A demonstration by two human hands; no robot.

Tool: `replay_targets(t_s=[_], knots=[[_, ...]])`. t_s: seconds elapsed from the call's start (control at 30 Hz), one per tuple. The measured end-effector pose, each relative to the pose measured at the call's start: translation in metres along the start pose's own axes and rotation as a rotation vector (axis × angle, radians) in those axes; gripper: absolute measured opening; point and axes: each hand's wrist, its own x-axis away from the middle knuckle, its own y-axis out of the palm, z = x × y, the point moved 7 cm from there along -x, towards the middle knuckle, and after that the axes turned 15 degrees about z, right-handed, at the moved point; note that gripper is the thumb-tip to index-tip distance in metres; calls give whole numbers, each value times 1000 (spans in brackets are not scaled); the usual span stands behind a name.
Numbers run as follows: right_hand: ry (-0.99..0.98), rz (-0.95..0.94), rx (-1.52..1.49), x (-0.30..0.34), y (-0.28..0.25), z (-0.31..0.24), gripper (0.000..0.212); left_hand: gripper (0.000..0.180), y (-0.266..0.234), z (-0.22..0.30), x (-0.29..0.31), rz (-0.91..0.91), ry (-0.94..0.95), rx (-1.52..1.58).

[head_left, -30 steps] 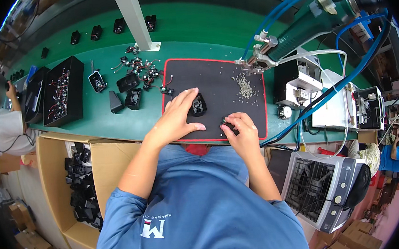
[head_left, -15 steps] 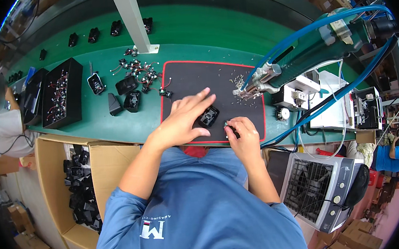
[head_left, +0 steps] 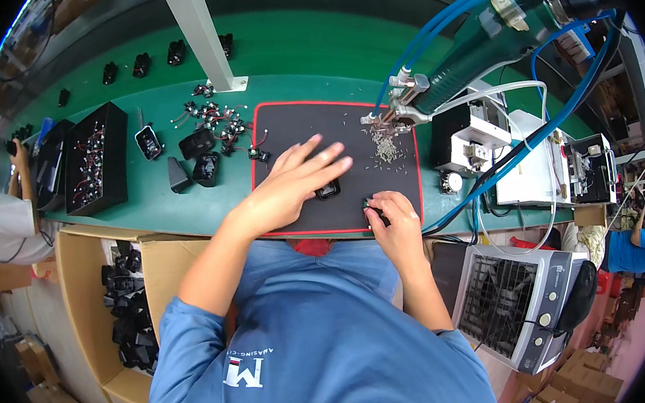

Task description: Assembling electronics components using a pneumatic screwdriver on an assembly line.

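Note:
My left hand [head_left: 287, 187] is spread flat over a black plastic housing [head_left: 329, 192], hiding most of it; whether it touches cannot be made out. On the right, thumb and fingers of my right hand [head_left: 393, 215] pinch a small dark part with a green spot [head_left: 366, 203], partly covered by the fingertips. Both hands are above a black mat [head_left: 331, 117] with a red border. Beyond the right hand lies a pile of small metal screws [head_left: 386, 148]. Over that pile hangs the metal tip of a green power driver [head_left: 463, 61].
Wired small assemblies [head_left: 217, 119], black housings [head_left: 197, 145] and a black box [head_left: 118, 153] of wired parts sit left of the mat. Blue hoses [head_left: 516, 160] and a white machine [head_left: 477, 140] stand right. A cardboard box [head_left: 87, 296] and an air cooler [head_left: 504, 301] flank me.
My left hand has moved over the housing, now covering more of it. The driver has shifted left and back, uncovering more of the screw pile. My right hand keeps its pinch.

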Motion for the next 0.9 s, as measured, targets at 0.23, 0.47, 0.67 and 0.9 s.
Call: replay_targets(t_s=[0.23, 0.47, 0.67, 0.9], knots=[[-78, -21, -151, -26, 20, -28, 20, 125, 16, -1, 24, 329, -358, -88], [-308, -146, -122, -37, 45, -46, 21, 97, 33, -23, 24, 373, -271, 126], [-368, -193, -103, -36, 46, -50, 18, 82, 30, -17, 26, 375, -216, 111], [-238, -248, 15, -37, 49, -48, 19, 87, 33, -14, 27, 366, -167, 127]])
